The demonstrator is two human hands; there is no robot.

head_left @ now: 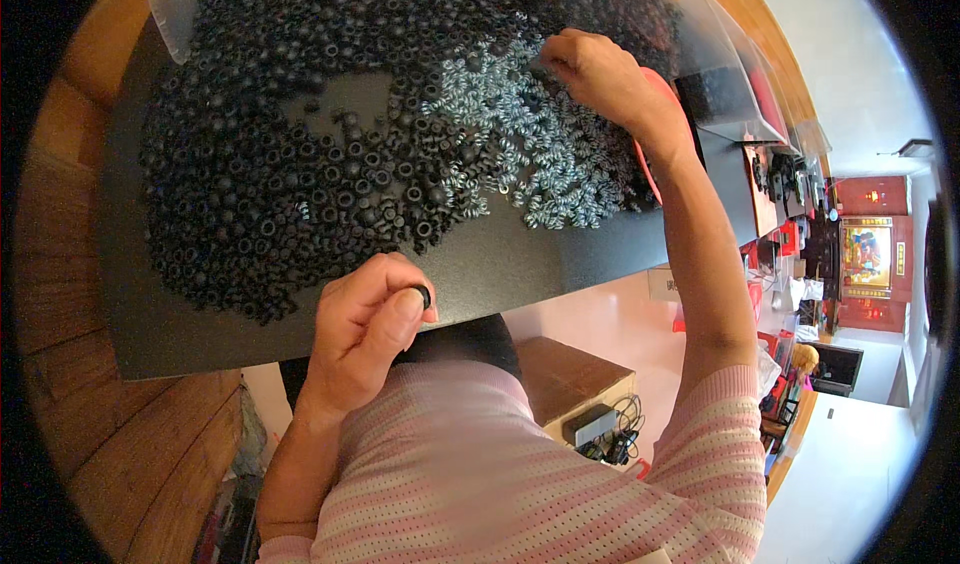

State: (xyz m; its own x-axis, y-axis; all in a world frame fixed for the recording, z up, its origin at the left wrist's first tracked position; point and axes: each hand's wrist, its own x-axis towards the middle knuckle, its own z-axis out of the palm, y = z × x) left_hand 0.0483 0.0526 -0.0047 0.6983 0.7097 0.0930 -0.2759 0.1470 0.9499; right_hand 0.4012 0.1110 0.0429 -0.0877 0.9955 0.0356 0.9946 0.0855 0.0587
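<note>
My left hand (362,329) is closed near the table's front edge, with a small round black plastic part (424,296) pinched between thumb and bent fingers. My right hand (600,79) reaches far forward over the far side of a heap of small silvery coil springs (570,169). Its fingers are drawn together, and whatever they hold is hidden. Many small black ring-shaped plastic parts (270,174) cover the left and middle of the dark table (480,264), spreading up against the springs. A few springs lie among the black parts.
Clear plastic panels (720,49) stand along the table's far side. Under my right forearm shows the red rim of a container (648,169). A cardboard box (570,379) with a power adapter (590,424) and cables stands below. Wooden boards (110,434) lie at left.
</note>
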